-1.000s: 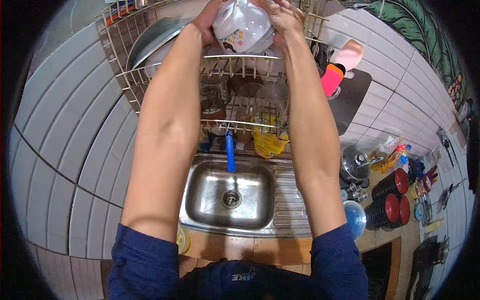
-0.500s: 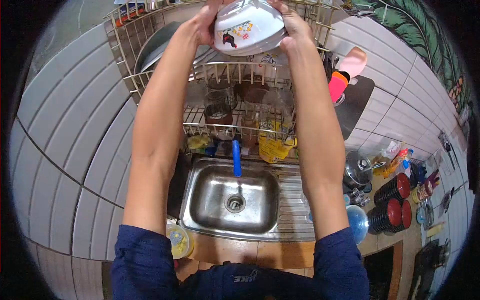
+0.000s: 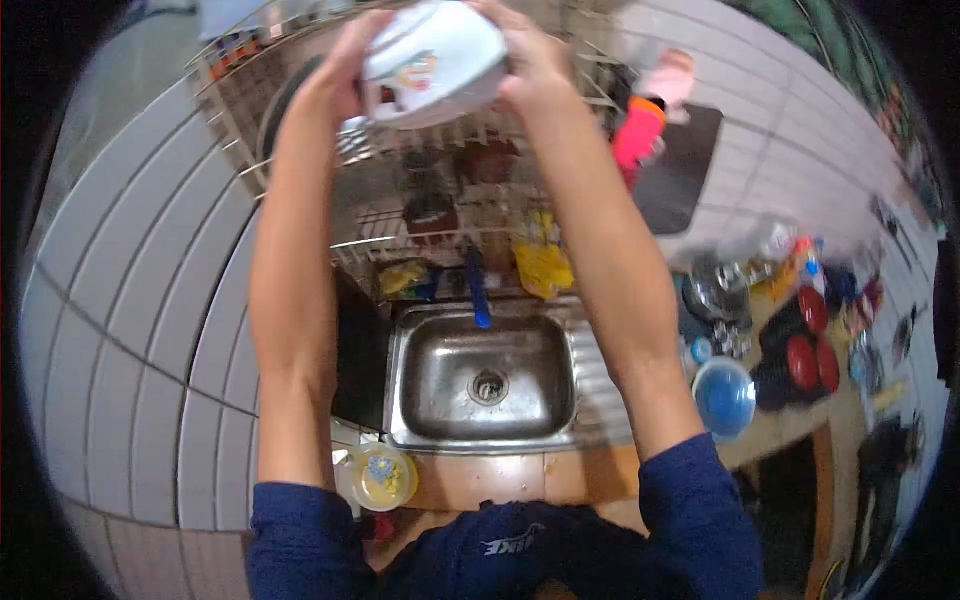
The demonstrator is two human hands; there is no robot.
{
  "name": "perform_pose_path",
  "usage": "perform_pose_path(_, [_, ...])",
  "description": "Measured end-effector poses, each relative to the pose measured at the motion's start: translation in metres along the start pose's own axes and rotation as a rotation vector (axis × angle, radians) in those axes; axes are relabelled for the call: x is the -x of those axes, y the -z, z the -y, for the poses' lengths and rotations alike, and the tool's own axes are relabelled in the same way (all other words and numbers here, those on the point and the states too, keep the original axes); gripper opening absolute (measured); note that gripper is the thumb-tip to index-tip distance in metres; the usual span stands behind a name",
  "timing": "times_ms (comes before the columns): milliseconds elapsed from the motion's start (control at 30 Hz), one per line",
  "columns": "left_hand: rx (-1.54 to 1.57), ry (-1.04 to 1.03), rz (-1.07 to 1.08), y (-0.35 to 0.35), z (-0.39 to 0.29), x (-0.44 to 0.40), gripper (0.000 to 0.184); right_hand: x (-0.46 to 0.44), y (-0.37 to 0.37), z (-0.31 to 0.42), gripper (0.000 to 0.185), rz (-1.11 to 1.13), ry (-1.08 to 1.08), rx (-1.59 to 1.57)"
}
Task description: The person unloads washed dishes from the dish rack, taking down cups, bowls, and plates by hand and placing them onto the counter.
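Observation:
A stack of white bowls (image 3: 435, 65) with a small coloured picture on the side is raised at the top of the view, slightly blurred. My left hand (image 3: 345, 70) grips its left side, and my right hand (image 3: 532, 62) is closed round the right side. Both arms are stretched out over the sink. Behind and below the bowls is a wire dish rack (image 3: 225, 110); glassware and a brown-tinted container stand on its lower level, blurred. How many bowls are in the stack I cannot tell.
Below lies a steel sink (image 3: 485, 430) with a blue tap spout (image 3: 479, 295). A yellow pouch (image 3: 543, 268) stands behind it. At front left is a yellow tub (image 3: 405, 485). On the right counter are a blue bowl (image 3: 725, 398), a glass-lidded pot (image 3: 712, 290) and stacked dark-red bowls (image 3: 803, 362).
Both hands and the bowls have shifted left in view. The whole scene has tilted and moved with the head, and the picture is blurrier. The grip stays the same.

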State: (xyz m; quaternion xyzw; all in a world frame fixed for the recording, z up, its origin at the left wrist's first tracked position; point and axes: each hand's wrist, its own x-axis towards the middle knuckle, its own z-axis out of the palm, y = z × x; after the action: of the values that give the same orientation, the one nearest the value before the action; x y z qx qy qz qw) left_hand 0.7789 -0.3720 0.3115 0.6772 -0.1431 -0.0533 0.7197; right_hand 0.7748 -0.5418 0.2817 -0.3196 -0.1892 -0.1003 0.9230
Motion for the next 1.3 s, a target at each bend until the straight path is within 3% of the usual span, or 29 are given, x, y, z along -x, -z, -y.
perform_pose_path(33, [-0.12,-0.248,0.009,0.01,0.01,-0.003,0.045,0.013,-0.011,-0.004,0.024,-0.114,0.126,-0.016])
perform_pose_path(67, [-0.095,-0.156,-0.045,0.003,0.006,0.015,0.042,0.035,-0.021,0.001,0.024,-0.124,0.084,-0.095])
perform_pose_path(100, [-0.1,-0.238,-0.053,0.012,0.006,0.012,0.044,0.046,-0.019,-0.001,0.026,-0.068,0.119,-0.086])
perform_pose_path(133, [-0.121,-0.342,-0.044,0.019,0.009,0.015,0.04,0.051,-0.024,-0.012,0.024,-0.124,0.304,0.012])
perform_pose_path(167, [-0.086,-0.379,-0.049,0.024,0.014,0.031,0.04,0.066,-0.025,-0.016,0.074,-0.171,0.326,0.151])
perform_pose_path(233, [0.02,-0.324,-0.073,0.02,0.027,0.063,0.043,0.099,-0.03,-0.023,0.063,-0.306,0.419,0.3])
perform_pose_path(267, [0.082,-0.261,-0.189,-0.011,0.031,0.104,0.045,0.123,-0.029,-0.021,0.07,-0.261,0.384,0.413])
perform_pose_path(300, [0.202,-0.183,0.057,0.016,0.045,0.11,0.046,0.145,-0.025,-0.027,0.075,-0.307,0.402,0.582])
perform_pose_path(333, [0.126,-0.267,-0.201,-0.008,0.058,0.14,0.048,0.169,-0.016,-0.031,0.077,-0.259,0.475,0.682])
perform_pose_path(367, [0.036,-0.443,-0.234,0.022,0.089,0.141,0.047,0.191,-0.005,-0.046,0.082,-0.348,0.683,0.808])
perform_pose_path(400, [-0.032,-0.461,-0.399,0.001,0.108,0.17,0.046,0.232,-0.001,-0.036,0.081,-0.339,0.631,0.765])
perform_pose_path(433, [-0.113,-0.587,-0.335,0.024,0.15,0.178,0.041,0.265,0.012,-0.035,0.089,-0.256,0.512,0.646])
perform_pose_path(467, [-0.534,-0.965,-0.216,0.027,0.192,0.196,0.04,0.299,0.023,-0.032,0.091,-0.219,0.362,0.523])
perform_pose_path(500, [-0.638,-0.627,-0.14,0.036,0.22,0.215,0.045,0.331,0.038,-0.032,0.091,-0.237,0.264,0.491])
perform_pose_path(533, [-0.001,-0.192,0.125,0.001,0.227,0.237,0.051,0.357,0.061,-0.04,0.089,-0.266,0.191,0.46])
perform_pose_path(567, [0.051,-0.248,0.178,0.02,0.283,0.231,0.047,0.381,0.072,-0.038,0.088,-0.356,0.089,0.452])
perform_pose_path(600, [0.145,-0.057,0.198,-0.049,0.269,0.266,0.055,0.402,0.09,-0.044,0.086,-0.446,0.068,0.496])
perform_pose_path(633, [0.14,-0.025,0.188,-0.062,0.29,0.277,0.055,0.423,0.105,-0.043,0.082,-0.512,-0.002,0.522])
perform_pose_path(700, [0.209,0.264,0.196,-0.085,0.352,0.287,0.049,0.458,0.143,-0.049,0.077,-0.686,-0.066,0.621])
perform_pose_path(733, [0.035,0.264,0.203,-0.104,0.364,0.295,0.049,0.474,0.165,-0.053,0.077,-0.69,-0.079,0.621])
perform_pose_path(767, [0.155,0.368,0.238,-0.124,0.36,0.299,0.05,0.49,0.186,-0.057,0.072,-0.728,-0.051,0.668])
perform_pose_path(833, [0.07,0.395,0.235,-0.147,0.397,0.309,0.052,0.512,0.214,-0.053,0.068,-0.771,-0.033,0.709])
perform_pose_path(1000, [-0.149,0.395,0.18,-0.197,0.462,0.321,0.055,0.543,0.277,-0.027,0.059,-0.888,-0.303,0.919])
perform_pose_path(1100, [-0.222,0.408,0.105,-0.228,0.465,0.317,0.055,0.548,0.315,-0.018,0.059,-0.922,-0.339,0.927])
perform_pose_path(1233, [-0.141,0.456,0.09,-0.256,0.469,0.314,0.049,0.547,0.344,-0.001,0.055,-0.86,-0.344,0.781])
perform_pose_path(1300, [-0.144,0.484,0.055,-0.266,0.473,0.313,0.049,0.543,0.354,0.009,0.05,-0.728,-0.384,1.011])
